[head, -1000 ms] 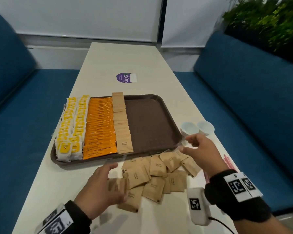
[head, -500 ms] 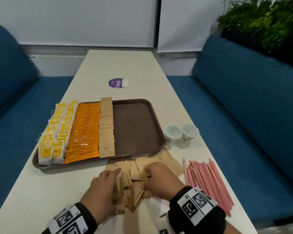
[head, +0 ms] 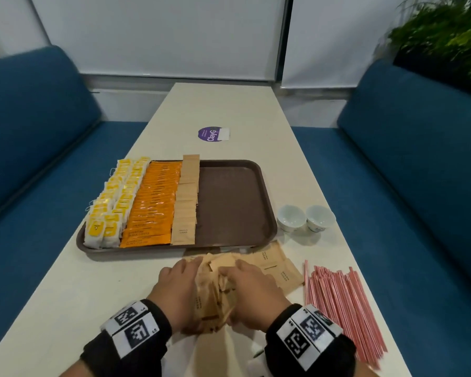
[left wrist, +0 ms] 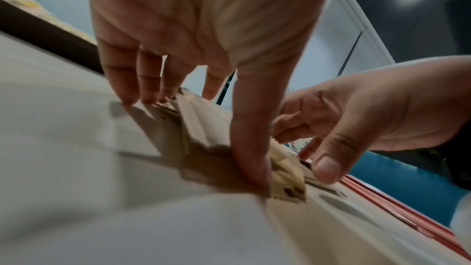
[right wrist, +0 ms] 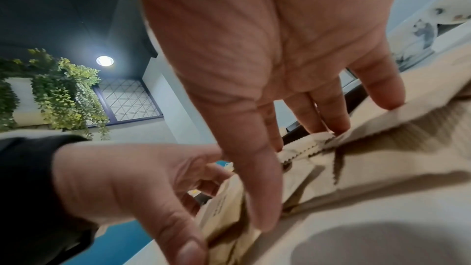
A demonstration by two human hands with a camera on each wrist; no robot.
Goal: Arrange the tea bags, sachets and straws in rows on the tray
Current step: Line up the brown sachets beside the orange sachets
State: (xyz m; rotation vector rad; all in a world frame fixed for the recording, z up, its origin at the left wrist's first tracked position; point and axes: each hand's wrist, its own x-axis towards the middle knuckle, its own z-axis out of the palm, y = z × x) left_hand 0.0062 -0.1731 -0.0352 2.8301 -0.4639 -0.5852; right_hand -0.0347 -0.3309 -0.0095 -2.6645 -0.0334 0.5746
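A heap of brown sachets [head: 215,289] lies on the table just in front of the brown tray [head: 234,197]. My left hand [head: 185,270] grips the heap from the left, and my right hand [head: 239,270] grips it from the right, bunching the sachets upright. In the left wrist view my left hand [left wrist: 198,142] spans the heap with thumb and fingertips; in the right wrist view my right hand [right wrist: 298,174] does the same. On the tray lie rows of yellow tea bags [head: 112,208], orange sachets [head: 152,205] and brown sachets [head: 186,202]. Pink straws [head: 340,306] lie at the right.
A few loose brown sachets [head: 280,270] lie flat between the heap and the straws. Two small white cups [head: 290,217] stand right of the tray. A purple sticker [head: 211,134] is farther up the table. Blue sofas flank the table on both sides.
My right hand came back from near the cups to the heap. Both hands have closed in on the scattered brown sachets and pushed them together into a bunch.
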